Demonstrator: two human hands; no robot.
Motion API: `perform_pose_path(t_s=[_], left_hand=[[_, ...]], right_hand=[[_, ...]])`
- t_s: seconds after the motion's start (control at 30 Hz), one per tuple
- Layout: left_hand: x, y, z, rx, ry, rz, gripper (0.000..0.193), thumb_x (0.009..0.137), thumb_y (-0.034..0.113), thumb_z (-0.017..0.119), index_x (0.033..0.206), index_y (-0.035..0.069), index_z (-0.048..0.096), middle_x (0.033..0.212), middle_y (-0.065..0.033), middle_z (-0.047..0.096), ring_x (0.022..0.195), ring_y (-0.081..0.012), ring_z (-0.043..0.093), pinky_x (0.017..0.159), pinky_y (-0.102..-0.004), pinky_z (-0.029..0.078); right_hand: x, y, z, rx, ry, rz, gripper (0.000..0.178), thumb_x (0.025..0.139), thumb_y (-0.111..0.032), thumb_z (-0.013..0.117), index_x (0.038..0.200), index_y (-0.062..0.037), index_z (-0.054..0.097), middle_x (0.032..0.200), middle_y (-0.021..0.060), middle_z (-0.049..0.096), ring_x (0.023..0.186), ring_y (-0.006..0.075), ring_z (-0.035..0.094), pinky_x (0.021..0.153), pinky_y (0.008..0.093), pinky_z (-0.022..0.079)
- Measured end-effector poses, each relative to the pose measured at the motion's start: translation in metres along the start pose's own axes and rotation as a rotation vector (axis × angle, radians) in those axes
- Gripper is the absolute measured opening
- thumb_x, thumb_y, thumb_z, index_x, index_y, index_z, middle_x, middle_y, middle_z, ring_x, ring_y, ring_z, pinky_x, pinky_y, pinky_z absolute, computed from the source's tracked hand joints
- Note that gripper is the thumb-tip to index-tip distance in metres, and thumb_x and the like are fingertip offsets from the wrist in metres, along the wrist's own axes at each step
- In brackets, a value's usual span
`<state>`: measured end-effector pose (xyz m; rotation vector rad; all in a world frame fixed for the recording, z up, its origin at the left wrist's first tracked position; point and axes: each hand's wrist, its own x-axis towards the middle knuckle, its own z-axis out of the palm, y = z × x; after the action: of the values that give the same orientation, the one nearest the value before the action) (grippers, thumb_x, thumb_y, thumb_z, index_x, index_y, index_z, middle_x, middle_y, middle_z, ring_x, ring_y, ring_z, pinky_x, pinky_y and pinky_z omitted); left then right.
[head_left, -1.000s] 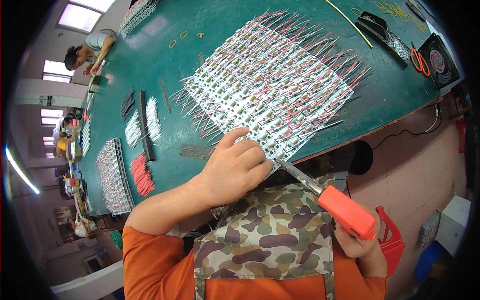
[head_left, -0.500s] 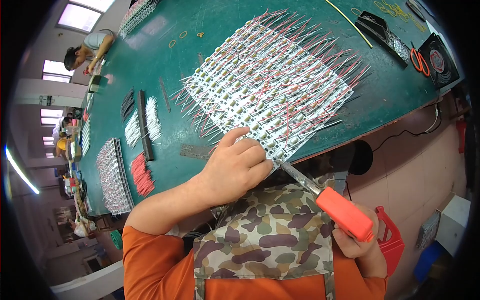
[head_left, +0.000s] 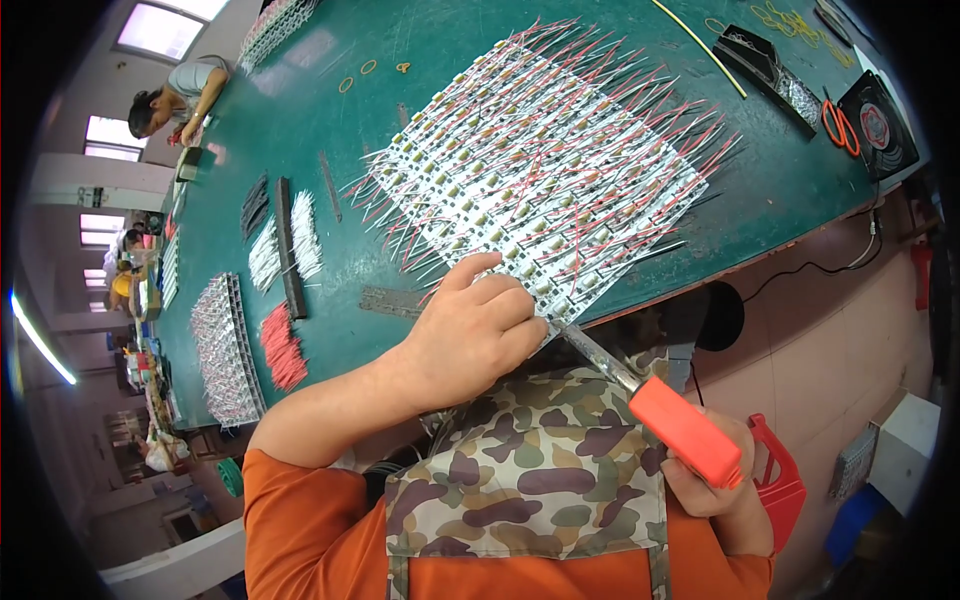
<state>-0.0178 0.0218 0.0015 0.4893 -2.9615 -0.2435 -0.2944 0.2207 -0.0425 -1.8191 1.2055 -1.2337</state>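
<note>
A white circuit-board panel point(head_left: 480, 190) lies on the green table, its rows of small parts bristling with red, white and black wires. My left hand point(head_left: 468, 335) rests at its near corner, fingers bent and closed; whatever the fingertips pinch is hidden beneath them. In my right hand point(head_left: 708, 482) is the red handle of a soldering iron point(head_left: 685, 430). The iron slants up to the left, and its metal tip meets the panel's near corner beside my left fingertips. I cannot make out the exact contact point.
Left of the panel lie white wires point(head_left: 307, 235), red wires point(head_left: 283, 348), a dark bar point(head_left: 289, 250) and a stack of wired boards point(head_left: 222, 350). Orange scissors point(head_left: 840, 127), a black tray point(head_left: 765, 75) and a fan point(head_left: 877, 125) sit at far right. Another person point(head_left: 180, 100) works at far left.
Almost nothing differs. The soldering iron's handle has shifted very slightly left and down; my left hand stays at the panel's corner.
</note>
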Motion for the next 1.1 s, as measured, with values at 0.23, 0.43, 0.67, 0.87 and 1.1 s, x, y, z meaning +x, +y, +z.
perform_pose_path(t_s=[0.23, 0.43, 0.67, 0.87, 1.1], left_hand=[[-0.001, 0.001, -0.001, 0.004, -0.004, 0.001, 0.021, 0.077, 0.010, 0.067, 0.098, 0.012, 0.068, 0.093, -0.0023, 0.061, 0.096, -0.0221, 0.063, 0.104, -0.0492, 0.044], [0.005, 0.000, 0.003, -0.010, -0.006, 0.005, 0.021, 0.077, 0.010, 0.067, 0.098, 0.012, 0.068, 0.093, -0.0022, 0.061, 0.095, -0.0219, 0.063, 0.104, -0.0492, 0.044], [0.001, -0.001, 0.000, -0.004, -0.005, 0.001, 0.020, 0.078, 0.011, 0.067, 0.097, 0.012, 0.068, 0.093, -0.0020, 0.061, 0.095, -0.0214, 0.063, 0.104, -0.0492, 0.044], [0.001, 0.001, -0.001, 0.000, -0.007, -0.004, 0.020, 0.078, 0.011, 0.067, 0.098, 0.012, 0.069, 0.093, -0.0021, 0.061, 0.097, -0.0211, 0.063, 0.105, -0.0501, 0.043], [-0.026, 0.013, -0.011, 0.035, 0.047, -0.001, 0.025, 0.078, 0.010, 0.068, 0.103, 0.011, 0.072, 0.093, -0.0022, 0.062, 0.099, -0.0214, 0.064, 0.110, -0.0537, 0.040]], right_hand=[[-0.003, 0.001, 0.002, -0.004, 0.016, -0.022, 0.064, 0.069, 0.001, 0.078, 0.128, 0.0068, 0.052, 0.096, 0.0175, 0.069, 0.069, 0.0312, 0.068, 0.060, 0.0377, 0.054], [-0.019, 0.006, -0.006, -0.066, -0.007, 0.025, 0.060, 0.070, -0.001, 0.074, 0.126, 0.0052, 0.056, 0.105, 0.0177, 0.069, 0.076, 0.0325, 0.070, 0.066, 0.0374, 0.058], [-0.035, 0.008, -0.009, -0.173, 0.037, 0.057, 0.051, 0.074, -0.006, 0.072, 0.123, 0.0018, 0.060, 0.113, 0.0178, 0.066, 0.078, 0.0309, 0.070, 0.068, 0.0372, 0.058], [-0.027, 0.005, -0.007, 0.022, 0.073, 0.238, 0.041, 0.081, -0.011, 0.072, 0.118, 0.0024, 0.062, 0.099, 0.0155, 0.069, 0.073, 0.0300, 0.068, 0.066, 0.0365, 0.056], [-0.009, -0.014, -0.020, 0.177, 0.280, 0.282, 0.029, 0.087, -0.007, 0.066, 0.112, 0.0077, 0.064, 0.100, 0.0168, 0.071, 0.077, 0.0200, 0.067, 0.069, 0.0310, 0.055]])
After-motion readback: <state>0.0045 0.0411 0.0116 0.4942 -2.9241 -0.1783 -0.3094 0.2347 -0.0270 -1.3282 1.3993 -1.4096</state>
